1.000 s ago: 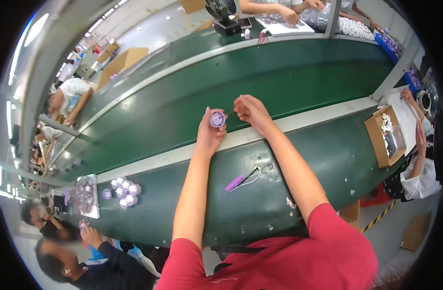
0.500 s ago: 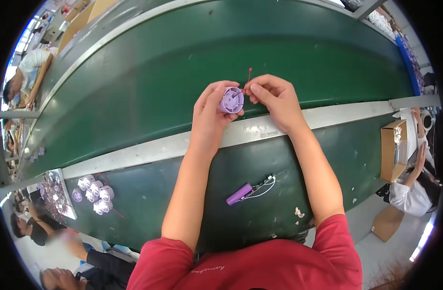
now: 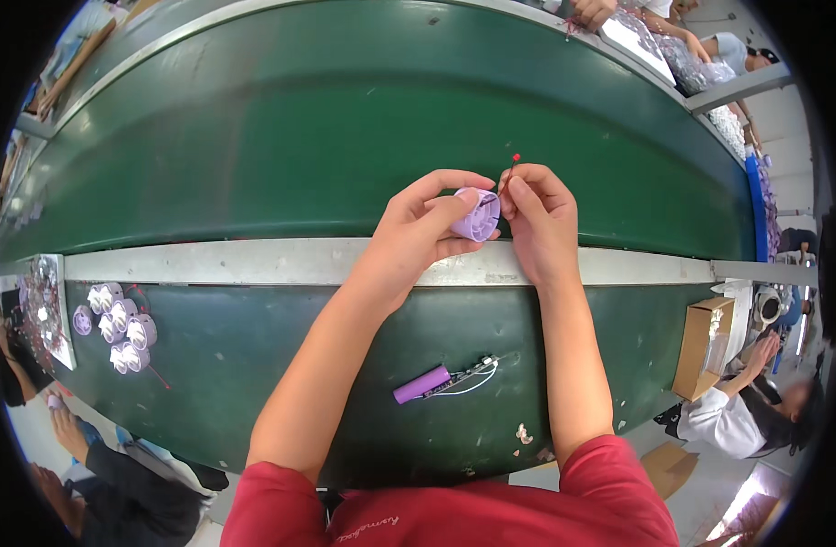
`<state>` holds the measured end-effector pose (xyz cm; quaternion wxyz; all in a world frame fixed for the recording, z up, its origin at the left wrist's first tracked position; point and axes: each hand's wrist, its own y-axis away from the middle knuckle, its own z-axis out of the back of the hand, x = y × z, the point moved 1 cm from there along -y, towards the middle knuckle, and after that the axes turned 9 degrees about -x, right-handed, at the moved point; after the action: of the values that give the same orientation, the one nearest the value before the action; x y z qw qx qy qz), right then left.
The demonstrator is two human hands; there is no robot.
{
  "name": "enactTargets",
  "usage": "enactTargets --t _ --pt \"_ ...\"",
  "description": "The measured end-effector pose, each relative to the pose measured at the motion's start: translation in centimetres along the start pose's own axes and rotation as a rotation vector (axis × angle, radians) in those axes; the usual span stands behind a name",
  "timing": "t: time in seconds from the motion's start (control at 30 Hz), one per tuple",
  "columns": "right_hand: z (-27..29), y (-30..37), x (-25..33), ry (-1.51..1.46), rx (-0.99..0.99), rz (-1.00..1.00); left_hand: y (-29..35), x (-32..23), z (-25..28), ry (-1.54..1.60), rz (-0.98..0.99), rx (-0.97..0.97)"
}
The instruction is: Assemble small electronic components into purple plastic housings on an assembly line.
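Far left of left hand: lilac cups with white tops (image 3: 137,332), grouped, tops on. Nearer, below left hand: purple cylinder (image 3: 421,385) with white leads, loose on counter (image 3: 491,319), not in a cup. Left hand (image 3: 410,230) closed around open lilac cup (image 3: 480,221), no white top yet. Red-tipped wire (image 3: 515,159) seems partway in, tip outside. Right hand (image 3: 547,223), just beside cup, pinches wire.

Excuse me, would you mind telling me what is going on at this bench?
A person's left hand holds a round purple part, its open side showing. The right hand pinches a thin red-tipped wire beside it. On the green bench lies a wired purple cylinder, and purple-and-white pieces sit clustered to the left.
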<state>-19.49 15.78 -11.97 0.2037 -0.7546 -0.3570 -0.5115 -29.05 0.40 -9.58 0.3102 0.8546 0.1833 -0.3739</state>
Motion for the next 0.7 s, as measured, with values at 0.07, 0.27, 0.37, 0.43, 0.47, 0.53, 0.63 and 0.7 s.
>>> enactTargets --t 0.07,0.27,0.37,0.43,0.47,0.53,0.63,0.7 --pt "0.06 -0.15 0.21 0.016 -0.012 0.001 -0.22 -0.12 -0.13 -0.002 -0.023 0.028" --pt "0.18 -0.03 0.03 -0.015 0.007 0.004 -0.15 -0.08 0.08 0.043 -0.035 0.029" --pt "0.43 0.00 -0.01 0.155 -0.018 0.037 -0.47 0.04 -0.19 0.067 -0.058 -0.010" --pt "0.10 0.44 -0.13 0.190 0.013 0.070 -0.24 -0.04 -0.51 0.078 -0.038 -0.039" --pt "0.02 0.50 -0.35 0.134 0.028 0.080 -0.14 -0.09 -0.60 0.105 -0.017 -0.080" --pt "0.33 0.37 -0.66 0.135 0.022 0.073 -0.55 0.06 -0.31 0.048 -0.001 -0.075" --pt "-0.18 0.45 -0.24 0.295 0.102 0.028 -0.21 -0.03 0.10 0.036 -0.069 -0.076" --pt "-0.34 0.00 0.05 0.187 0.084 0.102 -0.19 -0.29 -0.63 0.017 -0.069 -0.061"
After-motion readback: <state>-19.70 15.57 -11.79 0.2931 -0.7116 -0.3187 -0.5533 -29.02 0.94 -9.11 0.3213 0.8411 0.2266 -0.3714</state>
